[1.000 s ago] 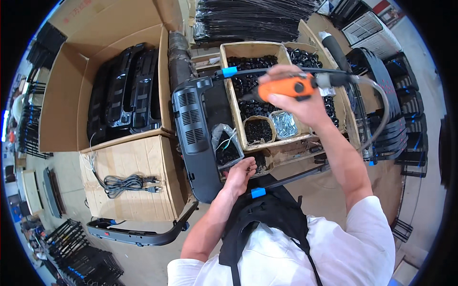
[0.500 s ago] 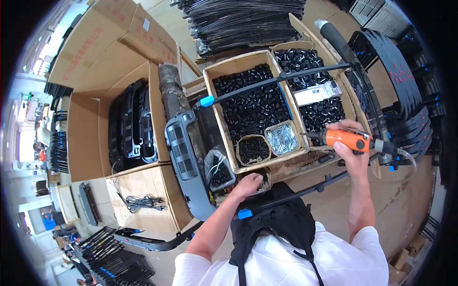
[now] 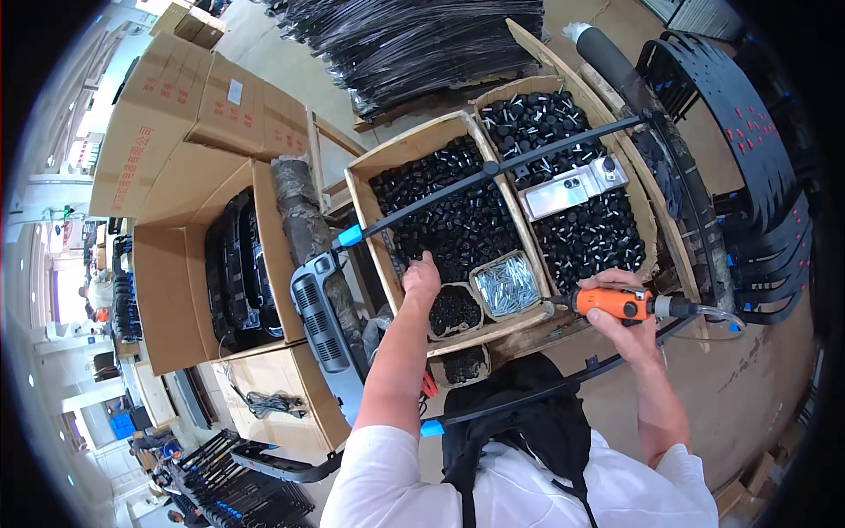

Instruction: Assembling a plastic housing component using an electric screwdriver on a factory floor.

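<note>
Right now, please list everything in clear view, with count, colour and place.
Bins: two, tan, centre
Caps: many, black, in both bins
Fasteners: many, silver, in left bin
Plate: one, silver, on right bin's caps
Driver: one, orange, near right bin
Frame: one, black and blue, across bins
Vented panel: one, grey, left of bins
Open carton: one, brown, left
Panels: several, black, in open carton
Cable: one bundle, dark, lower left
Stack: one, black, far side
Curved frames: several, black, right
Shirt: one, white, on person
Left grip: one, bare, at left bin's caps
Right grip: one, bare, around driver
</note>
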The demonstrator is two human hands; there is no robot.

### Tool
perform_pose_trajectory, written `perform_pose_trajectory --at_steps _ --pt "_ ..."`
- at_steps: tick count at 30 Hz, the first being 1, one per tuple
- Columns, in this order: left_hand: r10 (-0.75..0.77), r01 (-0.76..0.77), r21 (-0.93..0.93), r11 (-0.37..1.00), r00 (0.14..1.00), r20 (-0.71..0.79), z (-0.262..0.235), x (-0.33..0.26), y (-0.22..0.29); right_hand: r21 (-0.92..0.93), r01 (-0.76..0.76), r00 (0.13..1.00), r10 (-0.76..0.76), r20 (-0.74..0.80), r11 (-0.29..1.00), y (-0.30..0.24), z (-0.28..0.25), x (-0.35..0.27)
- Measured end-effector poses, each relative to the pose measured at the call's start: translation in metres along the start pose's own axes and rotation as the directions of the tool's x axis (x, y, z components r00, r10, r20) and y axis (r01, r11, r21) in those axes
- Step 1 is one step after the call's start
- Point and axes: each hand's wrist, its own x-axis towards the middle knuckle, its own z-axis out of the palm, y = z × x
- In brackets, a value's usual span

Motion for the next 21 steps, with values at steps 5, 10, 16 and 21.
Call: perform_pose_trajectory --at_steps 5,10,16,21 --pt "0.069 -0.071 0.174 0.982 0.997 0.019 0.005 0.017 0.012 0.035 -0.084 0.996 0.084 0.007 0.996 0.021 0.008 0.018" --pt "0.102 -0.094 0.2 0.975 0.994 -0.029 0.0 0.021 0.011 0.142 -0.084 0.996 0.082 0.024 0.986 0.056 0.048 0.053" --pt "0.048 -0.034 0.147 0.989 0.995 -0.087 0.001 0.011 -0.018 0.076 -0.111 0.993 0.108 0.043 0.991 0.108 0.128 0.115" --pt "0.03 -0.124 -0.283 0.951 0.948 -0.317 -0.037 -0.037 -0.014 0.0 -0.088 0.996 0.088 -0.025 0.996 0.181 0.159 0.166"
